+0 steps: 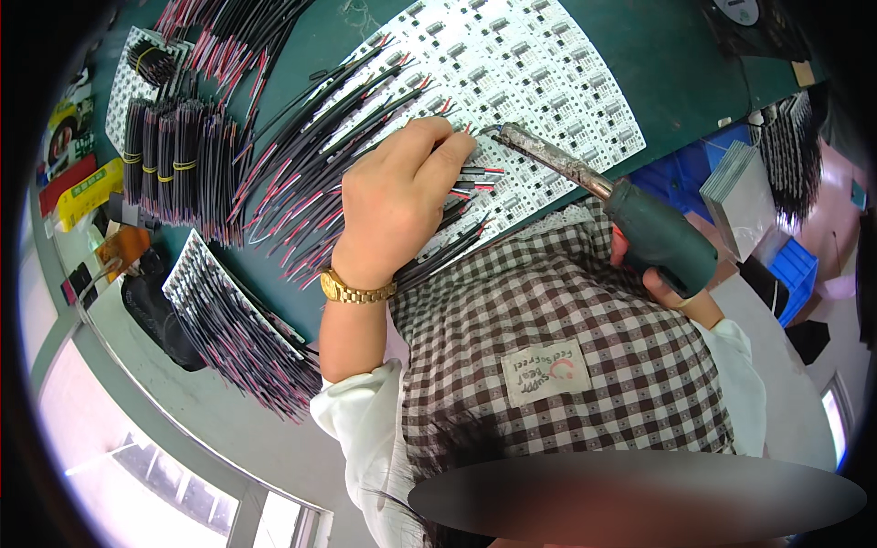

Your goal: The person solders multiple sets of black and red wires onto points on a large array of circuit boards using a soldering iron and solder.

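Note:
A large white circuit-board panel (585,110) with rows of small black components lies on the green table. Many black-sleeved wires with red and black ends lie across its left part. My left hand (393,205) is over these wires, its thumb and fingertips pinched on a wire by the panel; the wire is mostly hidden under the fingers. My right hand (665,285) grips the dark green handle of a soldering iron (662,237), which hides most of its fingers. The iron's worn metal barrel slants left over the panel, its tip just right of my left fingertips.
Banded bundles of black wires (169,164) stand on the green table (676,55) at the left. Near the table's left edge lies another wired panel (228,310). On the right are a stack of pale boards (735,196) and a blue crate (793,274).

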A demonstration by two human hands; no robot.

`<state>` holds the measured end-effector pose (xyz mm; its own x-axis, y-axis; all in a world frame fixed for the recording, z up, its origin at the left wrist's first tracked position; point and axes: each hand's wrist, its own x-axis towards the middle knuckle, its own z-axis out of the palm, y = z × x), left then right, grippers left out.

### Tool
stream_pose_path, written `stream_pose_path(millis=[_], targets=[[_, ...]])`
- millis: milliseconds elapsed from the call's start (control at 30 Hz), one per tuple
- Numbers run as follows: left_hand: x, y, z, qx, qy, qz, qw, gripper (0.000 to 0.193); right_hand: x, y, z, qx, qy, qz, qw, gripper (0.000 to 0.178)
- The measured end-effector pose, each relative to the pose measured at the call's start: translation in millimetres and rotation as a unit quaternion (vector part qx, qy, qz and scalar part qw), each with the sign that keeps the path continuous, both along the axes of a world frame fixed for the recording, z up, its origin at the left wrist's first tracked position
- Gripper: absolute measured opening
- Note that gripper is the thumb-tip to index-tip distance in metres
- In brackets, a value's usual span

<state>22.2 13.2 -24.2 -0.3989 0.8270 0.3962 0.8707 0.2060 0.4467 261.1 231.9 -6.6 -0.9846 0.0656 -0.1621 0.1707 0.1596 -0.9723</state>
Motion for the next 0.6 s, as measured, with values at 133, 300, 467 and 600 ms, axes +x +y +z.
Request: stream_pose_path(millis=[133,300,467,600], targets=[[-1,-2,2,-0.026,-0.009,0.009,1.000,0.020,-8,4,-2,0.024,0.016,0.042,0.999,0.028],[-2,1,1,-0.020,0.000,0.010,1.000,0.020,-6,5,-3,0.004,-0.007,0.035,0.999,0.029],[-1,0,2,-0.026,0.001,0.013,1.000,0.020,-5,1,4,0.011,-0.066,0.027,0.997,0.068],[1,-2,1,-0.029,-0.005,0.012,0.999,0.021,-7,-6,11,-0.035,-0.083,-0.007,0.996,0.077]])
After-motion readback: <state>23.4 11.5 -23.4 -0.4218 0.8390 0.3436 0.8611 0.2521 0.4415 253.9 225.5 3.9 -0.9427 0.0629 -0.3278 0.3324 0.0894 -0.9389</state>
